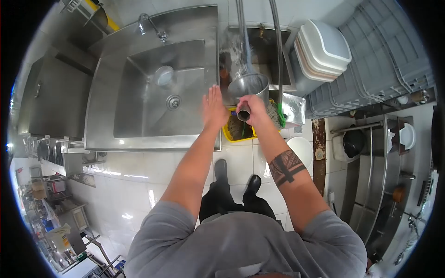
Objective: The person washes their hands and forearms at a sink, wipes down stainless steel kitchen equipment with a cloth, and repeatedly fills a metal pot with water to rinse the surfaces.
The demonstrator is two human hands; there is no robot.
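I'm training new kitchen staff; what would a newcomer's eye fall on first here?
Probably the pot, its handle in the right hand, with water splashing beyond it at the small sink. The left hand hovers open to its left, near the big sink. Then the tattoo on the right forearm.

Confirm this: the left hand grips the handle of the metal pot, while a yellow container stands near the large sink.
Wrong hand: the head view shows the right hand gripping the handle of the metal pot; the left hand is held open. The yellow container does stand near the large sink.
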